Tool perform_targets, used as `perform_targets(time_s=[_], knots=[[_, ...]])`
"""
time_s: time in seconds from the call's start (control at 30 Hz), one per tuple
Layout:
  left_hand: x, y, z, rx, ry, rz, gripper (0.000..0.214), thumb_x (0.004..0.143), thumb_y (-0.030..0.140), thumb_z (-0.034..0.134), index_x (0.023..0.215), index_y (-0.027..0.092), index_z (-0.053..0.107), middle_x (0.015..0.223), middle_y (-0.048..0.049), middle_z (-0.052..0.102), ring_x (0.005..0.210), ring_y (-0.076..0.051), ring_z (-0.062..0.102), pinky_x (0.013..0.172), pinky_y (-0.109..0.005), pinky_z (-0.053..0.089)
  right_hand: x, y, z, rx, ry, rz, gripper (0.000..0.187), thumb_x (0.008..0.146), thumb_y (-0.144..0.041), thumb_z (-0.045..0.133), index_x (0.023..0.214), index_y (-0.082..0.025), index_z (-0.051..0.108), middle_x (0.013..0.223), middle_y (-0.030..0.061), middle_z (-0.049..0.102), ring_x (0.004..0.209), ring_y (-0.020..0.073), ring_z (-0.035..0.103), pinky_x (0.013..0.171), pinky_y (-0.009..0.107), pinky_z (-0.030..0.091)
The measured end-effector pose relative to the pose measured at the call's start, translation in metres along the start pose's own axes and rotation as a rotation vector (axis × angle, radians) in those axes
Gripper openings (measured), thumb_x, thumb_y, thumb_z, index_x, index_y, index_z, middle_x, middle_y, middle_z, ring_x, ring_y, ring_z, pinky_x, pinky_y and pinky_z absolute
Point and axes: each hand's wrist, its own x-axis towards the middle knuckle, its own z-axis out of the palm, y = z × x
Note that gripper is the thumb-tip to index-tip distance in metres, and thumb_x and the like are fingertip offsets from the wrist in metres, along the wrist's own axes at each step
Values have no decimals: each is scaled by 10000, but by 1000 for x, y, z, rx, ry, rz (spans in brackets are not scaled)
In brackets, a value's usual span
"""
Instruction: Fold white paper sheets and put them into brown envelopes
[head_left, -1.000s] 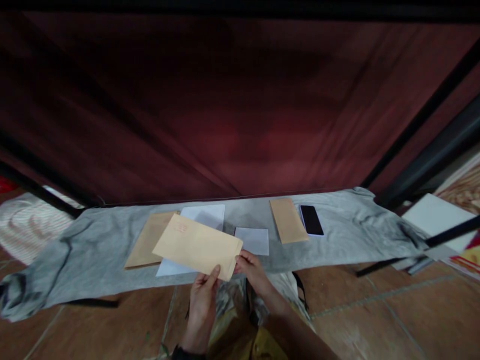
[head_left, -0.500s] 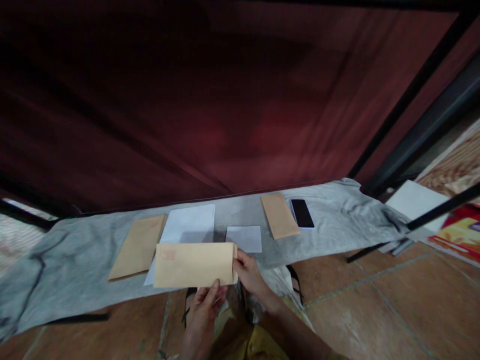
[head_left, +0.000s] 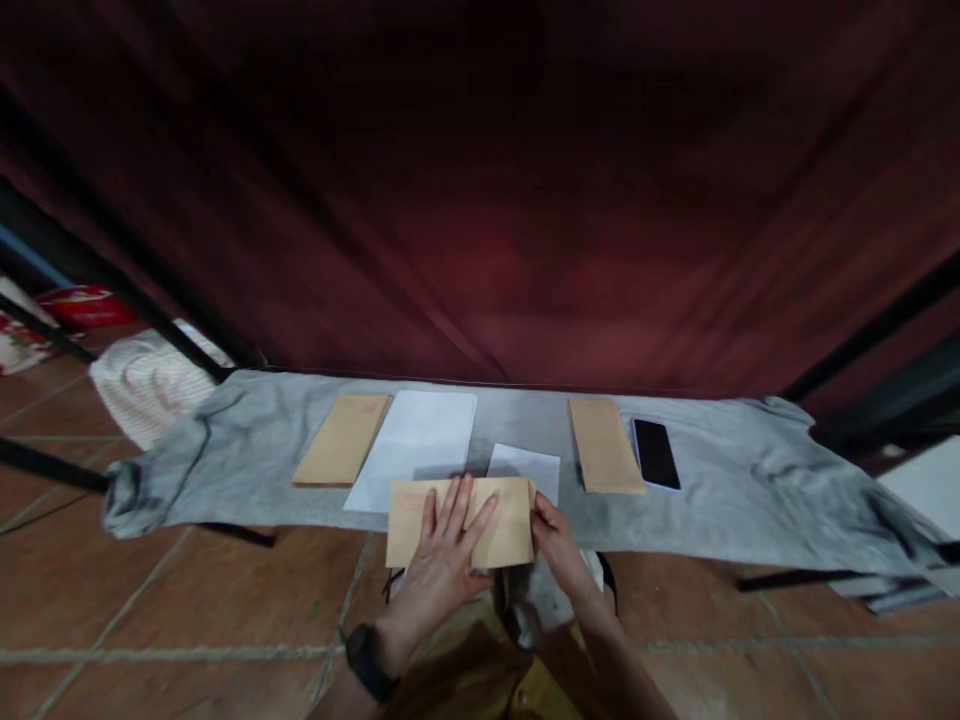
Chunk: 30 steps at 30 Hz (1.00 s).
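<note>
The left hand lies flat, fingers spread and straight, pressing down on a manila envelope and holding nothing in its palm. The right hand is closed on the envelope's right short edge, its fingertips pinching that end. The envelope lies lengthwise at the near edge of a grey cloth, its near long side reaching the cloth's front border, and a faint reddish mark shows at its left end. A dark watch sits on the left wrist. Just behind the envelope, touching or slightly tucked under its far edge, are a large white sheet on the left and a smaller white paper on the right. A second manila envelope lies beside the large sheet on its left. Further right, well apart from the hands, a third manila envelope lies next to a black smartphone, screen up. Behind the cloth hangs a dark red curtain. Terracotta floor tiles run below, and a striped fabric lies at the far left.
</note>
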Motion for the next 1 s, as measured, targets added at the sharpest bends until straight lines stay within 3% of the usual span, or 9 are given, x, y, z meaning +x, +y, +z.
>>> perform_targets(time_s=[0.2,0.53,1.0], knots=[[19,-3,0,3,-153,49,1116,685,535,817,1604,320,221,1693,-173,159,1543,-414,164,1201,-679,69,-1,2,-26,-126,-75,-23,375,833,-504,630,1068,-231,732,1020,61,769,919,252,696,866,397,576],[47,18,-17,145,-139,110,1077,759,244,766,1613,355,119,1628,-119,346,1496,-375,301,1225,-616,87,7,24,-50,-433,166,-138,415,864,-422,559,1175,-175,682,1109,120,749,1034,274,674,919,407,537],[53,25,-14,226,-64,132,867,919,95,497,1615,384,67,1629,-89,363,1509,-324,304,1212,-610,194,8,23,-54,-342,167,-106,459,828,-431,606,1196,-162,658,1222,150,716,1074,285,674,954,456,546]])
